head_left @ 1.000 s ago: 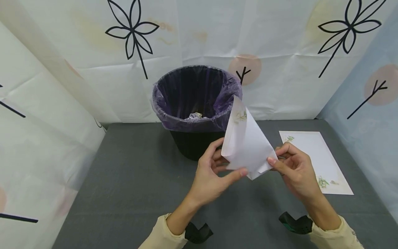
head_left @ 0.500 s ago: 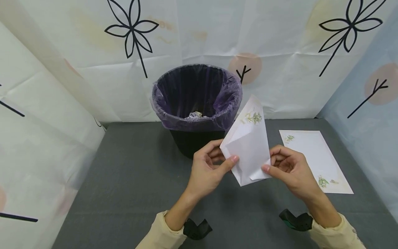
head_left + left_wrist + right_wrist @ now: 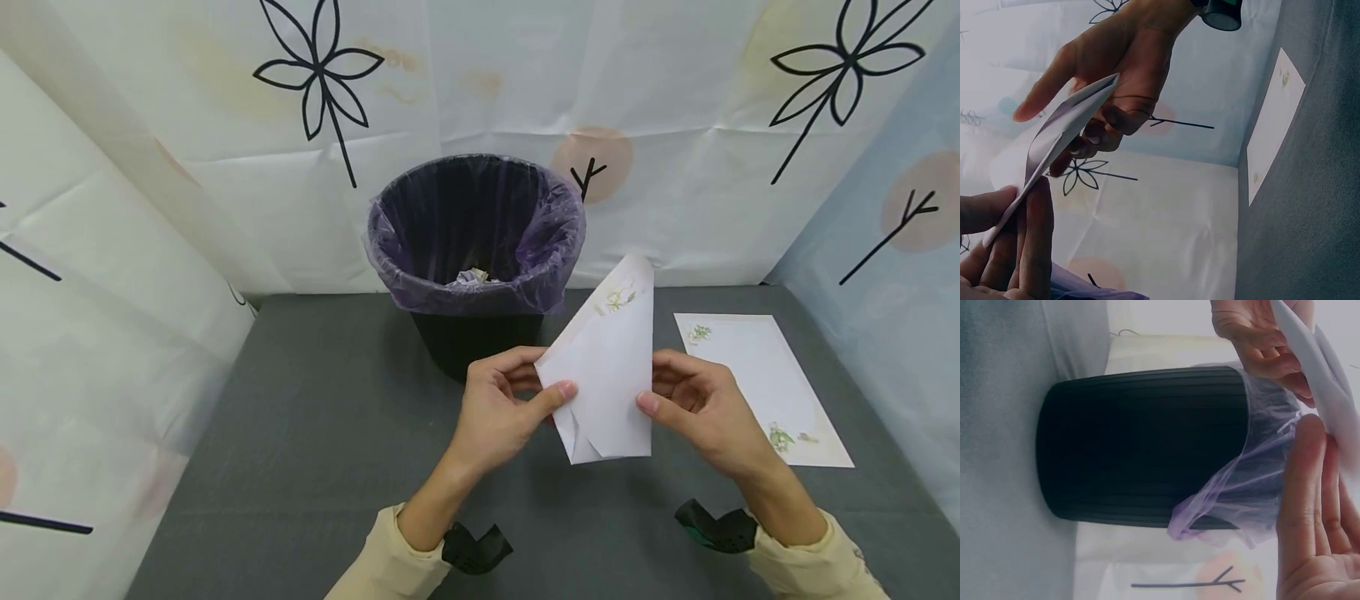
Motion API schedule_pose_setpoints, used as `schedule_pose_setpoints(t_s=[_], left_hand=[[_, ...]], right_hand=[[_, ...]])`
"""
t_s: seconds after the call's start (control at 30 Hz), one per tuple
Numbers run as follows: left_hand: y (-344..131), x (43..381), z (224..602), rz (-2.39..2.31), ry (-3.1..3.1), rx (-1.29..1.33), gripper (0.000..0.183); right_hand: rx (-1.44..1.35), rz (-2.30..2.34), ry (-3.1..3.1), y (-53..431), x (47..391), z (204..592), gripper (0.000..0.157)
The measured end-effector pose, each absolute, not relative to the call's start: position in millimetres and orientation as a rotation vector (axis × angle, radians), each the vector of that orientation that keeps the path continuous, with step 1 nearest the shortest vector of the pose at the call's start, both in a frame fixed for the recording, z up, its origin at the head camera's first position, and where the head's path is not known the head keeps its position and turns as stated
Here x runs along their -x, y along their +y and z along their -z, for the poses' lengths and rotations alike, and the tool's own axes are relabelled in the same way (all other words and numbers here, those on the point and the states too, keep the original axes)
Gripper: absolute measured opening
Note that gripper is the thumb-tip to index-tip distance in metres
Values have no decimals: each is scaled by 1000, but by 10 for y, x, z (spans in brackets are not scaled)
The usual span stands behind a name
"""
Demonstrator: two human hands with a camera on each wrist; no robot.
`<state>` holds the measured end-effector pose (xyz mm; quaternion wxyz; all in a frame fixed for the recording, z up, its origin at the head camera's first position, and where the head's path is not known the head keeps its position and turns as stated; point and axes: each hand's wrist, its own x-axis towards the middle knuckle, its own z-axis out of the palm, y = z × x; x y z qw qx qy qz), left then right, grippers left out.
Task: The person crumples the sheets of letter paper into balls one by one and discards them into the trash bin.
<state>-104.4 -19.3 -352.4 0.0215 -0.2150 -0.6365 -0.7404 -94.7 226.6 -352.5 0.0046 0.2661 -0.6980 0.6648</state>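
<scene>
A folded sheet of white paper (image 3: 603, 367), with a printed plant motif near its pointed top, is held up over the grey table. My left hand (image 3: 498, 408) pinches its left edge, thumb in front and fingers behind. At the right edge is my right hand (image 3: 701, 408), its thumb tip overlapping the edge. In the left wrist view, the right hand's thumb stands apart from the paper, with its fingers loosely bent below. The right wrist view shows that hand's fingers (image 3: 1300, 487) nearly straight beside the paper. Layered folds show along the paper's edge in the left wrist view.
Behind the hands stands a black bin (image 3: 472, 333) lined with a purple plastic bag (image 3: 390, 267). Crumpled paper (image 3: 471, 277) lies inside it. A flat sheet with plant prints (image 3: 757, 387) rests on the right of the table (image 3: 322, 467). Printed cloth (image 3: 480, 100) hangs behind and along the sides.
The folded paper has turned to face me and come lower, its point moving right, away from the bin. My right hand's grip on its right edge has loosened.
</scene>
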Motion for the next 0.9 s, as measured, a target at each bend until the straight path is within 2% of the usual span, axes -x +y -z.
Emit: schedule_pose_setpoints(t_s=[0.13,0.43,0.73,0.9], left_hand=[[-202,1048,3520,2310,-1987,733,30],[-229,1075,3565,2496,-1888,675,37],[-263,1129,3625,2650,-1715,688,35],[-288,1150,3644,2650,-1706,723,35]], right_hand=[[-761,-2104,-2164,2236,953,3495,41],[-893,-2261,-1919,2206,1002,3527,47],[-1188,-2517,-1528,2202,1088,3600,35],[-1190,-2460,-1589,2174,1098,3610,38]])
